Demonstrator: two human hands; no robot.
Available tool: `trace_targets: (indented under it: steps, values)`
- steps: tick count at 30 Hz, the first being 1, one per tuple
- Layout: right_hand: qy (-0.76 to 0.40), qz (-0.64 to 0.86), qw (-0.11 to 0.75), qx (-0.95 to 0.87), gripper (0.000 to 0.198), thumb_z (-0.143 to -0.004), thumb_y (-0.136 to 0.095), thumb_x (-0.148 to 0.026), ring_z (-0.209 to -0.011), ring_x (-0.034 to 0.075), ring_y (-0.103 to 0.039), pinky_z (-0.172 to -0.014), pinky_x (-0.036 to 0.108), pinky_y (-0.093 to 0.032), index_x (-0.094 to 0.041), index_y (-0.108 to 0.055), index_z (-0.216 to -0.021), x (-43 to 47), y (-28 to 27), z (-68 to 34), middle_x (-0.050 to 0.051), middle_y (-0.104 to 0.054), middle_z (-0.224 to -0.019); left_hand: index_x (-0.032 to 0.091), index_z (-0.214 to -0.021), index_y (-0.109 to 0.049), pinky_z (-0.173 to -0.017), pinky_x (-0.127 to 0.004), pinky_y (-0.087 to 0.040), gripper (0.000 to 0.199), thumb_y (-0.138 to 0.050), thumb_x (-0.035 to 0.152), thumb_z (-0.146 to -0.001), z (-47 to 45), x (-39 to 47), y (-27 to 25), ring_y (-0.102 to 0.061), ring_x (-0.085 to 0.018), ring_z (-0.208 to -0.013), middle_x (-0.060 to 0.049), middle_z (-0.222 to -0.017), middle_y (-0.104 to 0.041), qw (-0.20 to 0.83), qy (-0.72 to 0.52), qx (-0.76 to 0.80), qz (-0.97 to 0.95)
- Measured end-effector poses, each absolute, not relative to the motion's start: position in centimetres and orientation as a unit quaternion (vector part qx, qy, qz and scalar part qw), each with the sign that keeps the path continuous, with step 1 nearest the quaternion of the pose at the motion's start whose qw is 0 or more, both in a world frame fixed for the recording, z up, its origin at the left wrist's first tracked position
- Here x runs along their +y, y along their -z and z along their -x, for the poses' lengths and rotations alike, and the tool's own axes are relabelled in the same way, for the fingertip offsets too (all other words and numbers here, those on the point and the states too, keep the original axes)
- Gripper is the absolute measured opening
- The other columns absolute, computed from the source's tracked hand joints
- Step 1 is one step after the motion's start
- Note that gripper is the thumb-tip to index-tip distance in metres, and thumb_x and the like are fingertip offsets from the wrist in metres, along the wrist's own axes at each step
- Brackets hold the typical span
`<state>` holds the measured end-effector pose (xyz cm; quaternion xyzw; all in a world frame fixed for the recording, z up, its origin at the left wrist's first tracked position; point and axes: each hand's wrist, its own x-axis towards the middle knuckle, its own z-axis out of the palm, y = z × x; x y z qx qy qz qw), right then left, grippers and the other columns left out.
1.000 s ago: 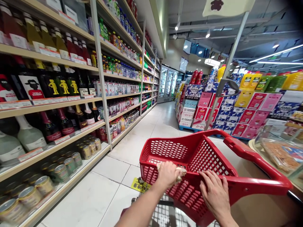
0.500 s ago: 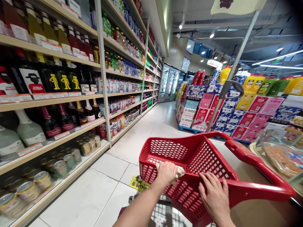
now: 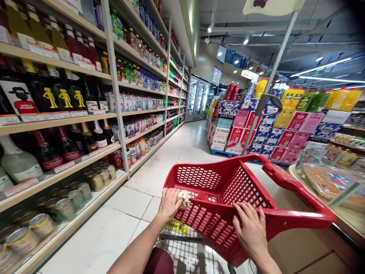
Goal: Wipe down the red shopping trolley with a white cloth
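A red plastic shopping cart (image 3: 222, 213) with a perforated basket stands in front of me, its handle (image 3: 288, 180) off to the right. My left hand (image 3: 169, 201) is closed around a crumpled whitish cloth (image 3: 184, 198) and presses it on the rim at the basket's left corner. Part of the cloth is hidden beneath the palm. My right hand (image 3: 251, 228) lies on the near rim, fingers stretched out and slightly apart, with nothing held. The inside of the basket shows its bare red floor.
Shelves (image 3: 61, 120) of bottles and cans line the left side. Stacked drink cartons (image 3: 265, 133) stand beyond the cart, near a slanted metal pole (image 3: 273, 80). Packaged food in a clear box (image 3: 327, 175) sits at right. A yellow floor sign (image 3: 176, 227) shows below the basket.
My left hand has slid leftward along the rim with the cloth, out to the basket's corner. The right hand stays on the near rim. The view has shifted slightly.
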<state>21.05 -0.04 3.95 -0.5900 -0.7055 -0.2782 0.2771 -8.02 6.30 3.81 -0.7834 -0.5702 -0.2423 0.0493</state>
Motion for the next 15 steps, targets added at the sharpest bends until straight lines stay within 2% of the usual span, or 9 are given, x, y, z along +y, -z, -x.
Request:
trace_targets:
  steps: [4, 9, 15]
  values:
    - [0.279, 0.605, 0.269, -0.696, 0.033, -0.077, -0.04, -0.031, -0.104, 0.025, -0.048, -0.098, 0.05, -0.019, -0.016, -0.058, -0.1, 0.1, -4.5, -21.0, 0.009, -0.061, -0.103, 0.02, -0.094, -0.055, -0.078, -0.034, -0.035, 0.021, -0.037, 0.026, -0.085, 7.3, 6.4, -3.1, -0.048, -0.018, -0.084, -0.004, -0.088, -0.058, 0.058, 0.238, -0.534, 0.809]
    - [0.267, 0.605, 0.236, -0.712, 0.031, -0.079, -0.038, -0.027, -0.097, 0.022, -0.052, -0.096, 0.044, -0.024, -0.016, -0.061, -0.095, 0.5, -5.5, -23.2, 0.007, -0.063, -0.099, 0.02, -0.091, -0.055, -0.072, -0.029, -0.036, 0.022, -0.035, 0.031, -0.087, 4.6, 7.1, -3.2, -0.05, -0.015, -0.079, -0.002, -0.084, -0.058, 0.051, 0.237, -0.471, 0.848]
    - [0.289, 0.595, 0.288, -0.692, 0.034, -0.08, -0.034, -0.029, -0.098, 0.023, -0.052, -0.096, 0.046, -0.023, -0.015, -0.061, -0.094, 1.0, -5.1, -26.1, 0.009, -0.064, -0.098, 0.017, -0.08, -0.055, -0.063, -0.029, -0.036, 0.039, -0.02, 0.029, -0.09, 6.4, 7.7, -3.9, -0.049, -0.015, -0.067, -0.003, -0.071, -0.056, 0.058, 0.238, -0.491, 0.836]
